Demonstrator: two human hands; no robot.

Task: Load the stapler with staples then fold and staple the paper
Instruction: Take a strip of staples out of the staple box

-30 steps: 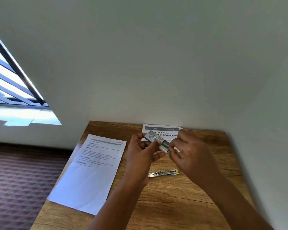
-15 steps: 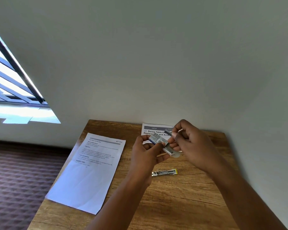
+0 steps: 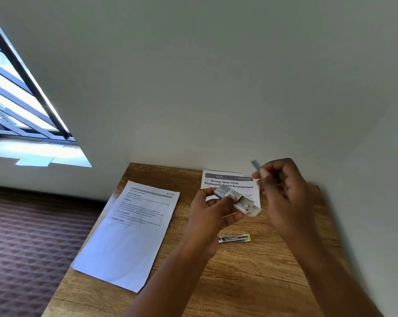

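Left hand (image 3: 213,210): raised above the worktop (image 3: 250,271), fingers and thumb curled round a small staple box (image 3: 230,195); the box's inner tray is slid out toward the right, pale and open-topped.

Right hand (image 3: 285,191): raised to the right of the box and apart from it, fingertips pinching a thin grey strip (image 3: 255,166), probably a strip of staples, though motion blur leaves this uncertain.

Stapler (image 3: 234,238): small, metal with a yellow end, lying flat on the worktop below the two hands, untouched.

Paper (image 3: 129,234): a printed white sheet lying flat on the left part of the worktop, its near corner overhanging the edge, unfolded.

Second printed sheet (image 3: 230,179): at the far edge of the worktop against the wall (image 3: 216,88), partly hidden behind the box.

Window (image 3: 15,94): upper left.
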